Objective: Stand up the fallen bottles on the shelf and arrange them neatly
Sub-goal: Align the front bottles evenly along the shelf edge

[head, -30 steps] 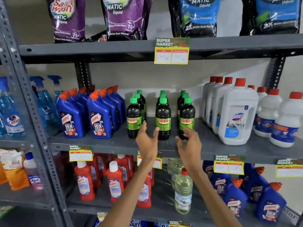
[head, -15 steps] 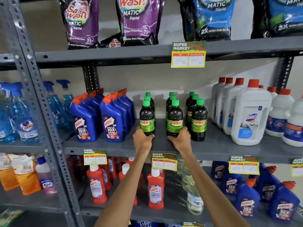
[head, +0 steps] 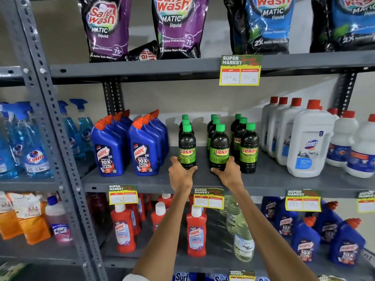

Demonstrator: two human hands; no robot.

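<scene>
Your left hand and right hand, spread in mid-air a second ago, now each clasp a front Sunny bottle upright on the middle shelf, so only aligning remains.

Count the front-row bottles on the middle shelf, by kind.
Blue toilet-cleaner bottles: 2
Dark green-capped bottles: 3, two of them gripped, one in the left hand, one in the right hand
White red-capped bottles: 3
Total: 8
</scene>
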